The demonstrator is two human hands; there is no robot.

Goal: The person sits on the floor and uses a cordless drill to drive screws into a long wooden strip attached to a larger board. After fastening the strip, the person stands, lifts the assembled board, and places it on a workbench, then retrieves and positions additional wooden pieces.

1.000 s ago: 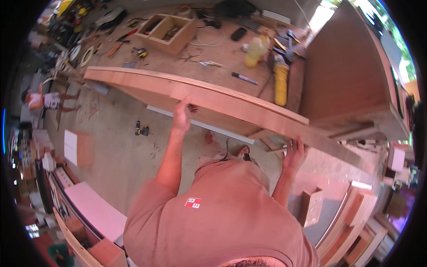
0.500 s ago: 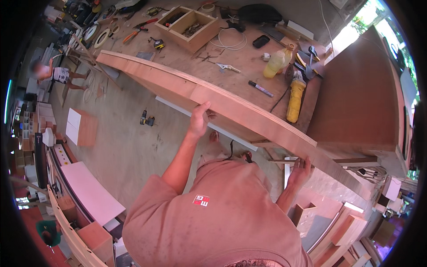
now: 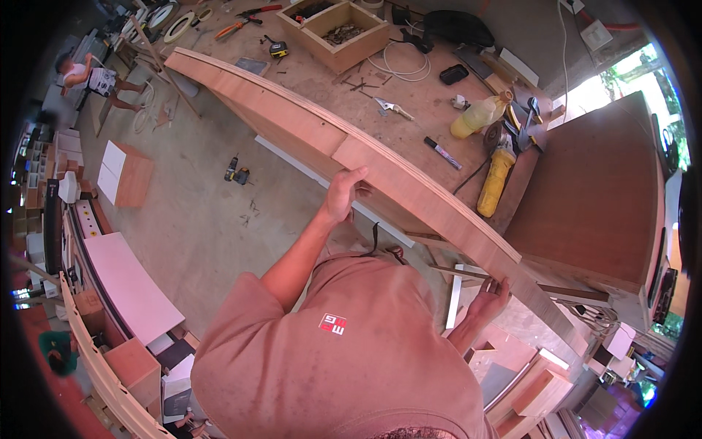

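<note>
A plywood workbench runs slantwise across the middle, and a long plywood rail point(image 3: 409, 186) forms its front edge. My left hand point(image 3: 342, 196) is closed on the lower edge of this rail near its middle. The thumb lies against the front face, and the other fingers curl underneath, partly hidden. Farther right, my right hand point(image 3: 488, 300) holds the same lower edge with its fingers bent up against the wood. On the bench top beyond my hands lie a marker point(image 3: 442, 153), a yellow angle grinder point(image 3: 497, 179) and a yellowish plastic bottle point(image 3: 479, 117).
An open wooden box point(image 3: 351, 36) with small hardware stands at the back, beside a tape measure point(image 3: 278, 49). A brown wooden cabinet point(image 3: 585, 205) stands right. A cordless drill point(image 3: 236, 173) and a plywood box point(image 3: 126, 173) are on the floor left; another person point(image 3: 99, 79) is beyond.
My view has turned, so the bench things appear farther right and the left end of the rail higher. Both hands keep their places on the rail.
</note>
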